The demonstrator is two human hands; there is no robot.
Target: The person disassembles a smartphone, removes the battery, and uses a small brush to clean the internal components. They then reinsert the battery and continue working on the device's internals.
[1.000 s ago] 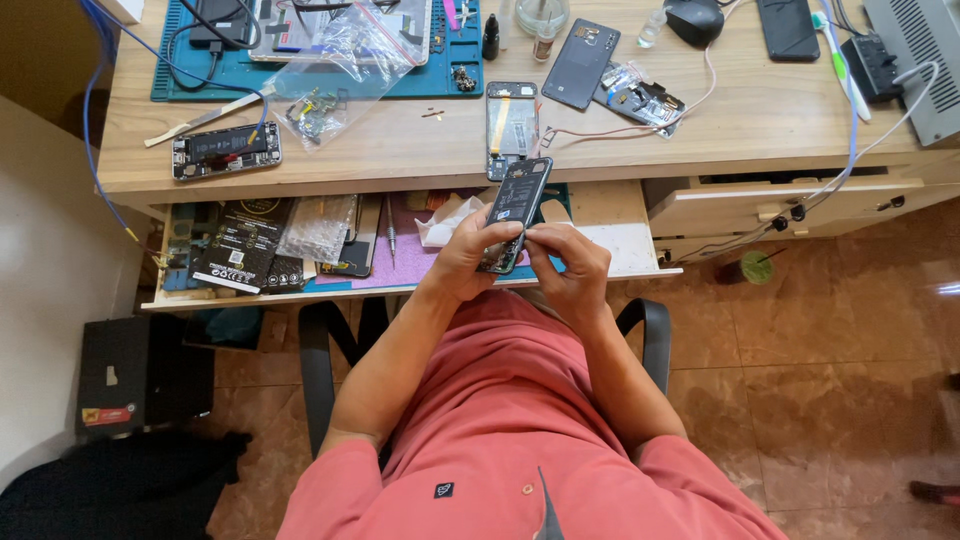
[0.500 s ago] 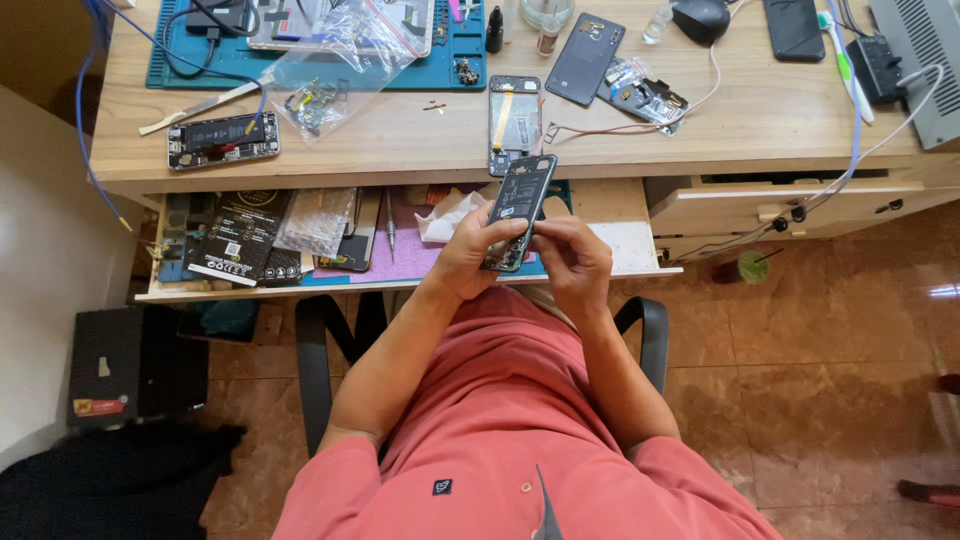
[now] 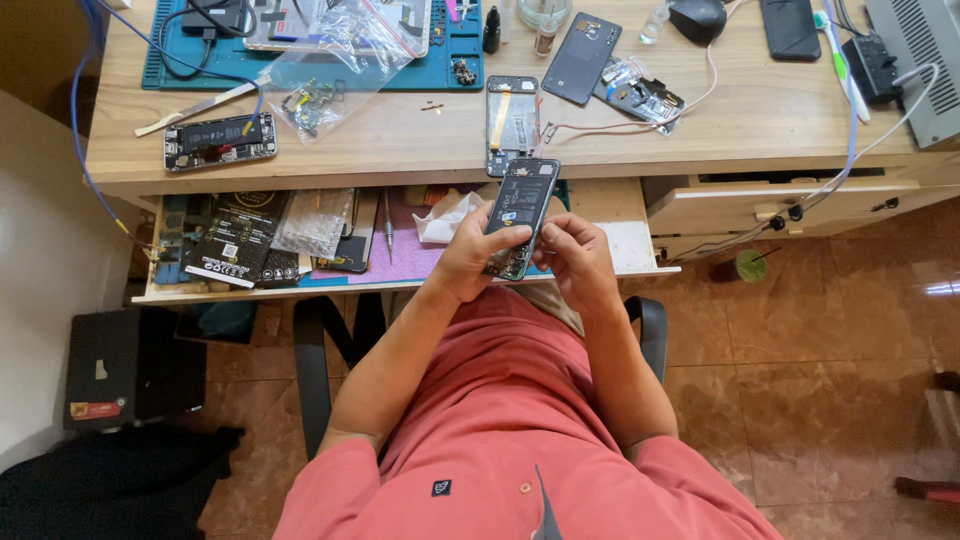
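Over the open drawer, opened phone held up, back cover off and battery exposed. Left hand clasped round its lower edge, right hand pinching the bottom corner. Not yet closed up; loose back cover well apart on desk.

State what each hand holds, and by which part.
Both hands share one opened phone, back cover off. The left hand grips its lower left edge; the right hand works at its bottom end. Exact fingertip contact cannot be told.
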